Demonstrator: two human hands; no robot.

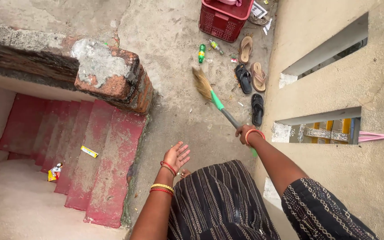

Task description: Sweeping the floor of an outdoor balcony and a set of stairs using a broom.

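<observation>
My right hand (245, 132) grips the handle of a broom (216, 101) with a green and grey shaft. Its straw head points up-left and hovers over the concrete landing (178, 58). My left hand (177, 155) is held out in front of me, fingers spread, holding nothing, just right of the red stairs (98, 151). Both wrists carry red and gold bangles. My dark patterned dress fills the bottom of the view.
A red plastic crate (223, 18) stands at the top. Several sandals (250, 75) lie along the right wall (334, 89). A green bottle (202, 53) and scraps lie near them. A broken brick parapet (112, 75) edges the stairs, where wrappers (89, 151) lie.
</observation>
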